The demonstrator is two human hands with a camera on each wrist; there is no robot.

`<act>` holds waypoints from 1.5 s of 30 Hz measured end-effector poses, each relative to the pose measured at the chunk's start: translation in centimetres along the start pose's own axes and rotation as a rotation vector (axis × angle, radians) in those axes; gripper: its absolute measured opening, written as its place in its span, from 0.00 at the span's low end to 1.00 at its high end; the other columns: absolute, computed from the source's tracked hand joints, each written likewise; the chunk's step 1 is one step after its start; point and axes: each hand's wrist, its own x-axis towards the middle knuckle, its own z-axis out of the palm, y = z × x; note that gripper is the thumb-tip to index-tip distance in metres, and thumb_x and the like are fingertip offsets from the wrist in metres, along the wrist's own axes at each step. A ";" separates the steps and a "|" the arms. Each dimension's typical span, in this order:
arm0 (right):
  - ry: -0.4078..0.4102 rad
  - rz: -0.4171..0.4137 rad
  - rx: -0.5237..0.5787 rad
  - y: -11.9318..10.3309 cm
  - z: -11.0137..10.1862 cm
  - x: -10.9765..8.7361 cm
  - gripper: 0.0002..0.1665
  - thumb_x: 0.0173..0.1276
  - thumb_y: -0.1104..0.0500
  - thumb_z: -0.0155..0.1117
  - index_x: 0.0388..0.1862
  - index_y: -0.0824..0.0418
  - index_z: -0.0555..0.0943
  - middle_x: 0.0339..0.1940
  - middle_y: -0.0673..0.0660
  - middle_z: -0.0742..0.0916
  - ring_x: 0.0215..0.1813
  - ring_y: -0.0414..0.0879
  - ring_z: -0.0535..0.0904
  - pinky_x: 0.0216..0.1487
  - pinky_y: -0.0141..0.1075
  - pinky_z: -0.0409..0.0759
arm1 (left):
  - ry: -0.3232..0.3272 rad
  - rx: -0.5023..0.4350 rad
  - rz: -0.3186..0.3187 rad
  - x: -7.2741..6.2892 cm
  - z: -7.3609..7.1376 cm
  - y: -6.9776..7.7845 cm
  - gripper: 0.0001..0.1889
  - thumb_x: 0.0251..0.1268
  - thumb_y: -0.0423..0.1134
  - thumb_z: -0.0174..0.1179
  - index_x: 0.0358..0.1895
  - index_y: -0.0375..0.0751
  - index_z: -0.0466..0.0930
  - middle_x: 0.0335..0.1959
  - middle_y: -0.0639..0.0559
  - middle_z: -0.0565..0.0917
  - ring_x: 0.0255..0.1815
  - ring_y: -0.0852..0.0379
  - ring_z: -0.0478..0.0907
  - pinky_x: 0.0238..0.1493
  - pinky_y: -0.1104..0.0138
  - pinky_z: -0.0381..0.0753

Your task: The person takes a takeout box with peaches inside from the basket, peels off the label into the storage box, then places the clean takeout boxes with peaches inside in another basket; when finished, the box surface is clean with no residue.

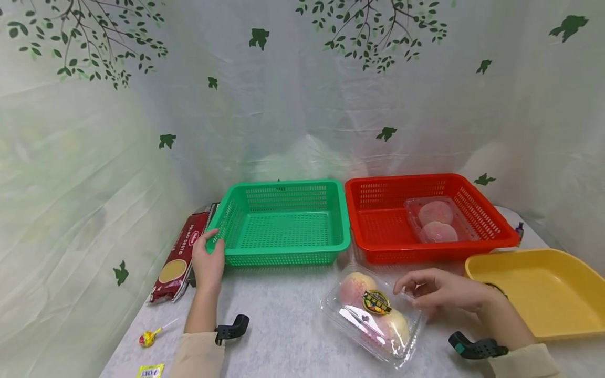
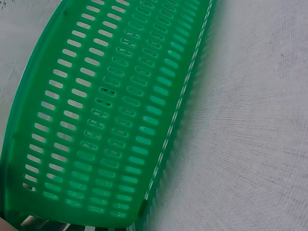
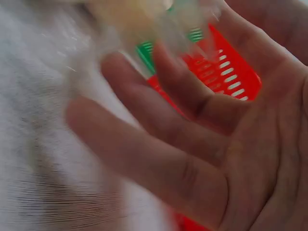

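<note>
My left hand [image 1: 208, 262] grips the left rim of a green plastic basket [image 1: 287, 258], near its front corner. In the left wrist view the slotted wall of the green basket [image 2: 103, 120] fills much of the picture. My right hand [image 1: 446, 290] pinches the upper right edge of a clear plastic box of peaches [image 1: 373, 315], which bears a dark round label. The right wrist view shows the right hand [image 3: 192, 125] with its other fingers loosely bent and the box blurred beyond the fingertips.
A red basket [image 1: 397, 254] beside the green one holds another peach pack [image 1: 437, 223]. At right stands a yellow tray [image 1: 534, 294]. On the left lie a dark red food packet [image 1: 181, 254], a lollipop [image 1: 148, 337] and a small yellow packet [image 1: 150, 371]. A printed curtain [image 1: 302, 115] hangs behind.
</note>
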 end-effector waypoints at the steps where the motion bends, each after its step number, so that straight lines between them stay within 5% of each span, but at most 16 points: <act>1: -0.017 0.014 -0.010 -0.3 0.1 -0.1 0.21 0.71 0.61 0.61 0.62 0.58 0.77 0.52 0.58 0.84 0.49 0.47 0.79 0.44 0.35 0.86 | 0.000 0.001 -0.001 0.0 0.0 0.0 0.20 0.75 0.40 0.52 0.67 0.44 0.73 0.77 0.43 0.63 0.80 0.43 0.55 0.77 0.40 0.54; 6: -0.134 0.044 -0.012 -1.5 0.9 -0.1 0.22 0.71 0.61 0.62 0.63 0.56 0.77 0.45 0.65 0.85 0.41 0.56 0.82 0.39 0.36 0.87 | 0.010 0.007 0.010 0.1 0.1 0.0 0.20 0.74 0.38 0.52 0.66 0.43 0.73 0.76 0.42 0.65 0.79 0.43 0.56 0.77 0.41 0.54; 12: -0.291 -0.030 0.098 -2.2 2.4 1.0 0.22 0.74 0.66 0.56 0.66 0.61 0.73 0.48 0.71 0.87 0.44 0.63 0.83 0.40 0.35 0.87 | 0.036 0.003 0.022 -0.3 0.1 0.6 0.19 0.74 0.38 0.51 0.65 0.42 0.74 0.77 0.42 0.61 0.80 0.42 0.54 0.78 0.40 0.51; 19: -0.469 -0.017 0.206 -2.3 4.0 2.7 0.30 0.76 0.66 0.51 0.75 0.58 0.64 0.62 0.72 0.81 0.60 0.60 0.81 0.51 0.36 0.86 | 0.134 -0.035 0.201 -2.6 0.3 3.8 0.15 0.73 0.37 0.54 0.59 0.42 0.77 0.77 0.51 0.60 0.80 0.48 0.52 0.76 0.39 0.53; 24: -0.505 -0.202 0.240 -1.5 4.0 3.2 0.32 0.75 0.71 0.46 0.77 0.67 0.59 0.62 0.75 0.79 0.59 0.64 0.81 0.51 0.51 0.85 | -0.005 -0.135 0.307 -5.8 0.7 7.0 0.15 0.73 0.34 0.54 0.59 0.41 0.76 0.74 0.53 0.65 0.78 0.52 0.56 0.76 0.41 0.54; 27: -0.379 -0.309 0.257 -1.5 3.2 2.9 0.28 0.75 0.73 0.44 0.73 0.72 0.62 0.56 0.72 0.83 0.53 0.63 0.83 0.45 0.53 0.86 | -0.130 -0.191 0.319 -8.1 1.3 7.5 0.16 0.73 0.32 0.53 0.61 0.40 0.74 0.72 0.56 0.68 0.76 0.57 0.61 0.76 0.53 0.61; 31: 0.008 -0.363 0.188 -2.3 2.7 2.5 0.21 0.75 0.72 0.47 0.65 0.71 0.70 0.47 0.62 0.86 0.45 0.56 0.84 0.41 0.46 0.88 | -0.317 -0.225 0.305 -11.0 2.2 7.1 0.19 0.73 0.29 0.54 0.65 0.40 0.71 0.70 0.55 0.71 0.71 0.55 0.69 0.66 0.70 0.71; 35: 0.321 -0.380 0.062 -2.7 3.3 3.2 0.19 0.73 0.69 0.53 0.61 0.67 0.74 0.50 0.56 0.86 0.48 0.51 0.83 0.47 0.41 0.87 | -0.461 -0.176 0.268 -13.6 2.7 6.1 0.21 0.71 0.30 0.56 0.65 0.40 0.70 0.70 0.49 0.73 0.68 0.47 0.73 0.61 0.68 0.77; 39: 0.407 -0.383 -0.006 -2.4 4.2 4.6 0.21 0.73 0.67 0.55 0.64 0.66 0.74 0.64 0.57 0.81 0.61 0.43 0.78 0.59 0.36 0.82 | -0.571 -0.111 0.191 -16.0 3.3 4.6 0.21 0.70 0.37 0.59 0.64 0.43 0.71 0.68 0.45 0.74 0.67 0.43 0.74 0.62 0.59 0.77; 45: 0.336 -0.360 0.026 -1.7 5.2 6.0 0.27 0.75 0.68 0.52 0.71 0.68 0.68 0.75 0.63 0.70 0.72 0.43 0.72 0.66 0.32 0.76 | -0.742 -0.181 0.067 -18.8 4.1 2.4 0.26 0.73 0.42 0.58 0.67 0.36 0.65 0.70 0.35 0.69 0.68 0.37 0.72 0.60 0.61 0.78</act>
